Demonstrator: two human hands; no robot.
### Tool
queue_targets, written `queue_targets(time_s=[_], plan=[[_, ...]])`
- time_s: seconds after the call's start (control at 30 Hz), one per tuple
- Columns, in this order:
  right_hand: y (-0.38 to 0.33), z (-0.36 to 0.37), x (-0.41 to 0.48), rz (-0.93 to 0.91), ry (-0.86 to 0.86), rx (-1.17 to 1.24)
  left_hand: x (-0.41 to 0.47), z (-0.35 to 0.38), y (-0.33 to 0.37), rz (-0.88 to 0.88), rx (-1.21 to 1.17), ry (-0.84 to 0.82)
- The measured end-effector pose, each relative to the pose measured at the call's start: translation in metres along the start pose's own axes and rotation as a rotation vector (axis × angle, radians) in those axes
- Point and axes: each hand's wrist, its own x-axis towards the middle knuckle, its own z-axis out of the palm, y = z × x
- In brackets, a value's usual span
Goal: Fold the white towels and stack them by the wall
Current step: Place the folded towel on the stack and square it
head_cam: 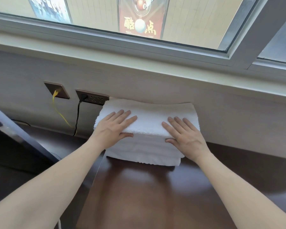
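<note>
Over dark wooden table [155,195], my left hand [113,124] and right hand [183,134] pinch top folded white towel [149,119]: square edges, press flat.

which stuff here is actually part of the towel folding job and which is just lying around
Part of the job: top towel, held by left hand and right hand; towel stack beneath it; wall behind it.
Just there: yellow cable, black cable, socket panel, billiards poster.
</note>
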Motion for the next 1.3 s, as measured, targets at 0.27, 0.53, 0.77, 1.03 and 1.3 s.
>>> queue_targets(time_s=[0.27, 0.53, 0.77, 1.03, 1.3], plan=[[-0.027, -0.005, 0.02, 0.031, -0.192, 0.056, 0.014, 0.001, 0.023, -0.005, -0.056, -0.134], [-0.009, -0.019, 0.008, 0.113, -0.185, 0.079, 0.003, -0.003, 0.007, -0.115, -0.082, -0.121], [-0.055, -0.008, 0.034, 0.135, -0.255, 0.098, 0.024, 0.002, 0.042, -0.013, -0.087, -0.104], [-0.023, -0.011, 0.02, 0.24, -0.394, 0.03, 0.006, -0.014, -0.009, -0.142, -0.088, -0.304], [-0.019, -0.033, -0.004, 0.424, -0.47, -0.003, -0.004, -0.026, -0.012, -0.196, 0.013, -0.374]])
